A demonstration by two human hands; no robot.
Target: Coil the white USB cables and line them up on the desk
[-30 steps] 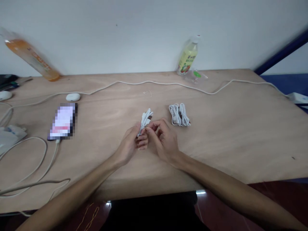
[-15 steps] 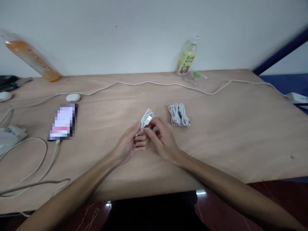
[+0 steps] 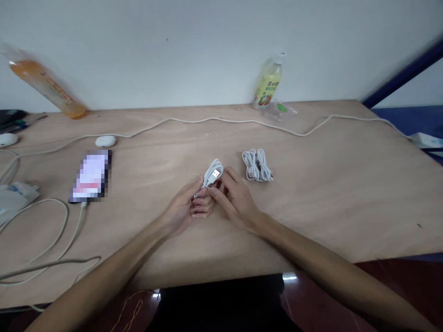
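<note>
A white USB cable [image 3: 212, 175], coiled into a small bundle, is held above the table with its metal USB-A plug facing up. My left hand [image 3: 194, 203] is closed around the lower part of the bundle, hiding that end. Against the bundle's narrow middle, my right hand [image 3: 237, 196] pinches thumb and fingers together. What lies between those fingertips is too small to make out. Just right of my right hand, several more coiled white cables [image 3: 258, 166] lie side by side on the table.
Small white scraps [image 3: 212, 135] lie beyond my hands. A long white cord [image 3: 214, 119] crosses the wooden table [image 3: 328, 193]. At left are a phone [image 3: 90, 175] with its charging cable and a white earbud case [image 3: 105, 141]. An orange bottle [image 3: 48, 90] and a yellow bottle [image 3: 268, 87] stand by the wall.
The bundle has shifted slightly right and toward me, its loops tilting a little. Both hands keep nearly the same grip and place.
</note>
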